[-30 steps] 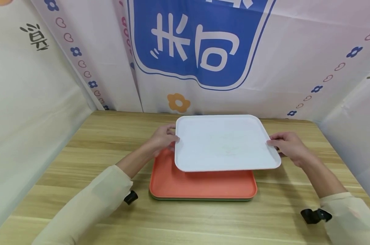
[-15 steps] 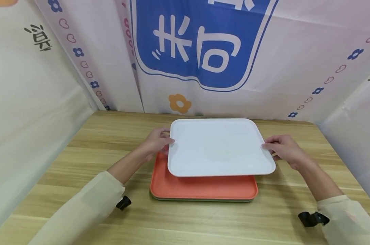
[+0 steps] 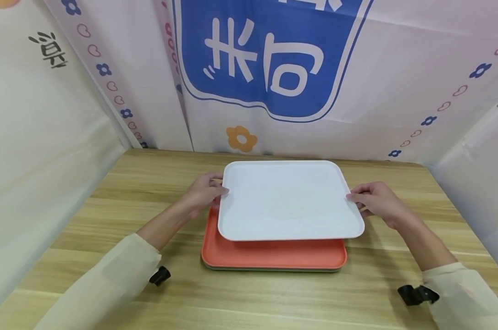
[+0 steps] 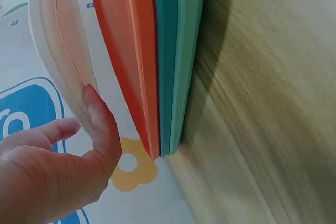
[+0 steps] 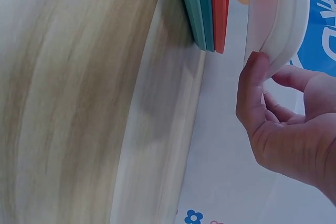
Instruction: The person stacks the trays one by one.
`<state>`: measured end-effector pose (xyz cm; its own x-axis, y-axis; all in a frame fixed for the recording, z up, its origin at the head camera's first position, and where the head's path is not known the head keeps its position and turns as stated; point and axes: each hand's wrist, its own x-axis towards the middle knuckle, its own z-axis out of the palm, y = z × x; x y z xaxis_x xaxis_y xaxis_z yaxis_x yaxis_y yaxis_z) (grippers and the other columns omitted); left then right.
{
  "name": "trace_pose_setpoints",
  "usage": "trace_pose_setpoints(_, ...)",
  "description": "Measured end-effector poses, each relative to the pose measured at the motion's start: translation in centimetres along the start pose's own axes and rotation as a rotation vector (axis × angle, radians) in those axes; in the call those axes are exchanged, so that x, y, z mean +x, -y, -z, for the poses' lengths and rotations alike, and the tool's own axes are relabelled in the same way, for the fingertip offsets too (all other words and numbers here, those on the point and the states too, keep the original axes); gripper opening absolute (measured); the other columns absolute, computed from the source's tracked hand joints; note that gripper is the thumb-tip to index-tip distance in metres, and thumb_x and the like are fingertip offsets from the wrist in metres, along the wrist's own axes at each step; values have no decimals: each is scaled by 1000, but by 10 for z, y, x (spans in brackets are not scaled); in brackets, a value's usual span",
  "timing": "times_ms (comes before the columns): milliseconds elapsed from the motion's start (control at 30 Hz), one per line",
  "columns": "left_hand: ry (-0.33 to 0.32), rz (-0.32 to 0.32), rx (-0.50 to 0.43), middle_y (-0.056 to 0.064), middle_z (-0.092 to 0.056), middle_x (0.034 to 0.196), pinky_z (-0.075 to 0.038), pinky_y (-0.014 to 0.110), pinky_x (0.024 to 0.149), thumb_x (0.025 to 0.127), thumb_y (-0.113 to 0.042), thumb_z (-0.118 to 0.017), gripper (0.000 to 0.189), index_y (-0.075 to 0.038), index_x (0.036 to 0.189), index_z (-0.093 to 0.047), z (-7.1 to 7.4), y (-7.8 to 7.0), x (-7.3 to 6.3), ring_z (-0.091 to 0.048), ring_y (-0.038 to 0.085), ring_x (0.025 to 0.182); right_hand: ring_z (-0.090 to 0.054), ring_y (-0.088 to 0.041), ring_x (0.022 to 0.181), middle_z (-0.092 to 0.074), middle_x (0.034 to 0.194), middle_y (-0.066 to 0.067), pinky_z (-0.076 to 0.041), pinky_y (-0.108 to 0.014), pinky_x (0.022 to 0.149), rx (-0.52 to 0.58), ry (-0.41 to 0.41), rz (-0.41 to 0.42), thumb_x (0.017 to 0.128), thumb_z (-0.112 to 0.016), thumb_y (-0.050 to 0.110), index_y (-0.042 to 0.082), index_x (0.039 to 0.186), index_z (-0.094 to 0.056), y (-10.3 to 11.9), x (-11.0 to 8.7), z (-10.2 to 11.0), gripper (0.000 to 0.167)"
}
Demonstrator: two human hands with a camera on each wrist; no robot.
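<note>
A white rectangular tray [image 3: 290, 201] is held up above a stack of trays. My left hand [image 3: 200, 193] pinches its left edge, and my right hand [image 3: 377, 200] pinches the right edge. Directly beneath, the orange-red tray [image 3: 273, 255] tops the stack, its back part hidden by the white one. In the left wrist view, a teal tray [image 4: 166, 66] and a light green tray [image 4: 188, 51] lie under the orange-red one. Both wrist views show a gap between the white tray and the stack.
The stack rests on a wood-grain table [image 3: 249, 302]. A printed cloth [image 3: 397, 82] hangs behind the table's back edge, and pale cloth walls [image 3: 47, 151] stand at both sides. A black wrist mount [image 3: 417, 294] sits at the right sleeve.
Both hands have carried the white tray leftward and slightly toward the front, so it lies more squarely over the stack. The stack has not moved.
</note>
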<state>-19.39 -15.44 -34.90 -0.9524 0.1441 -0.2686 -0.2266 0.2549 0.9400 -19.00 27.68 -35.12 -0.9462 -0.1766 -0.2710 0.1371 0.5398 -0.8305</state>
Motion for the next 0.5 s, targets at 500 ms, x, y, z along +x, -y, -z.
trace_pose_setpoints(500,-7,-4,19,10,-55,90,-60,26,59,98,7,-60,48,9,144,-44,7,8,-1,-60,18,73,-66,-15,78,-69,90,-7,-63,-34,66,33,13,-4,99,-64,2,-21,130,-53,1,-1,-13,40)
